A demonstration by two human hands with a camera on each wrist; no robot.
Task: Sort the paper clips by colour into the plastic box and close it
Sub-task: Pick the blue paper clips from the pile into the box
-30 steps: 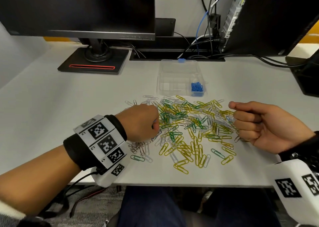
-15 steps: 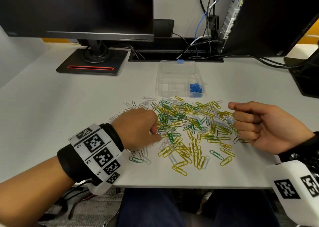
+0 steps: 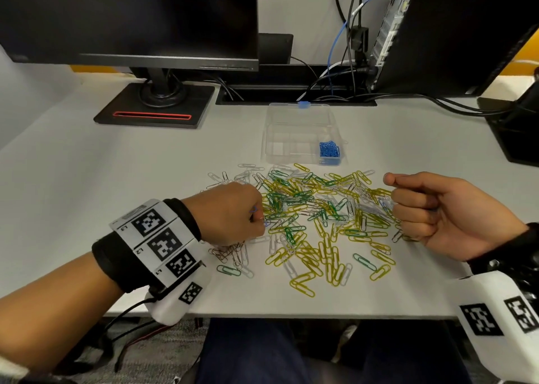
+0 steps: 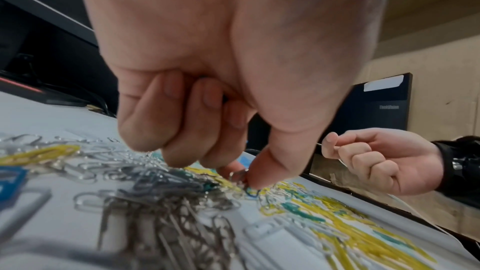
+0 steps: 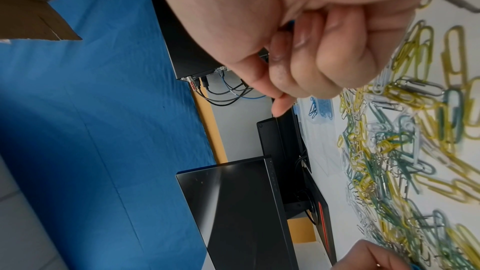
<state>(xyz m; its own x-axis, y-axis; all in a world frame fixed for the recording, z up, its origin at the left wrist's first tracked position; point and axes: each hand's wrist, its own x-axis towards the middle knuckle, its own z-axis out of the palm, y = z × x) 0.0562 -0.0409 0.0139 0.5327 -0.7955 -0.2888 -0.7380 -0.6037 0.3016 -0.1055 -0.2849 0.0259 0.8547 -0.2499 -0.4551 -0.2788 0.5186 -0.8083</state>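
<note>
Overhead, both hands worked a spread of paper clips in front of an open plastic box.

From the head view, the left hand (image 3: 230,214) was curled at the left edge of the paper clips (image 3: 315,223) scattered on the table (image 3: 116,164), pinching a blue clip (image 3: 254,210); the right hand (image 3: 443,214) sat fisted at their right edge, a trace of blue between its fingers. The plastic box (image 3: 300,132) lay open just behind, blue clips (image 3: 329,150) in its near right compartment. In the left wrist view, thumb and fingertips (image 4: 259,174) met on a clip down in the pile. In the right wrist view, the right hand's fingers (image 5: 306,65) were curled tight, something blue showing inside; what exactly, I could not tell.
</note>
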